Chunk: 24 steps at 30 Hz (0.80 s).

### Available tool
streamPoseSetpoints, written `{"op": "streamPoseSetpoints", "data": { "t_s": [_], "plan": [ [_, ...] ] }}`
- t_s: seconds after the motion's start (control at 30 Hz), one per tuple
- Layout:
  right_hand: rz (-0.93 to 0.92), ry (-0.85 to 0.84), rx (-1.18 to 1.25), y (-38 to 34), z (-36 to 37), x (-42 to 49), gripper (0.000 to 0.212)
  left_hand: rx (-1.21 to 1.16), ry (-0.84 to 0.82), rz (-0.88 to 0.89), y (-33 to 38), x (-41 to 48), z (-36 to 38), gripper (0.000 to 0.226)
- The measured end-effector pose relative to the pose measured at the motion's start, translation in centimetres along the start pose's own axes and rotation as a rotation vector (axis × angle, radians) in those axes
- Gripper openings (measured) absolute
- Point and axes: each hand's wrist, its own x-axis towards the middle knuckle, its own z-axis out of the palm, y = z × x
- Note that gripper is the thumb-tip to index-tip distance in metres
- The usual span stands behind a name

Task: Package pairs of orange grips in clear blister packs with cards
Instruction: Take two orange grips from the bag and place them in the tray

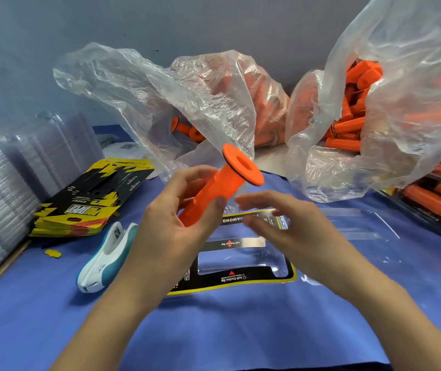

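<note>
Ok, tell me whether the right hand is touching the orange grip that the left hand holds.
Apart. The head view shows the right hand open beside the orange grip, with a gap between its fingertips and the grip; only the left hand grasps it.

I log the table cover (pixel 240 330) as plain mid-blue, no pattern. The grip (pixel 214 188) I see raised over it is solid bright orange, with a thin black ring just under its flange. The card (pixel 243 277) in the blister pack is black with a yellow border, white lettering and small red diamond marks. The card stack (pixel 88 204) at left is black and yellow in jagged shapes, with an orange strip at the near edge. The stapler (pixel 107 255) is white with teal sides. Bags (pixel 390 103) are clear and colourless, their contents orange. The blister stack (pixel 5 188) reads clear, greyish. Back wall (pixel 80 28) is flat grey-blue.
</note>
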Motion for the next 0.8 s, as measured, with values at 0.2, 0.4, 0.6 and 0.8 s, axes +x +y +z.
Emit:
{"op": "streamPoseSetpoints", "data": {
  "t_s": [0.2, 0.4, 0.6, 0.8],
  "plan": [
    [0.123, 0.162, -0.362, 3.6, -2.7, -0.8, 0.033, 0.562, -0.272, 0.154, -1.8, -1.0, 1.0, 0.03],
    [0.111, 0.003, -0.563, 3.5, -2.1, -1.1, 0.033, 0.638, -0.406, 0.176, -2.5, -1.3, 1.8, 0.034],
    [0.113, -0.069, -0.658, 3.3, -2.0, -1.1, 0.033, 0.681, -0.465, 0.183, -2.9, -1.4, 2.4, 0.033],
    [0.103, -0.082, -0.672, 3.1, -2.0, -1.3, 0.031, 0.692, -0.475, 0.183, -3.0, -1.7, 2.6, 0.032]
  ]
}}
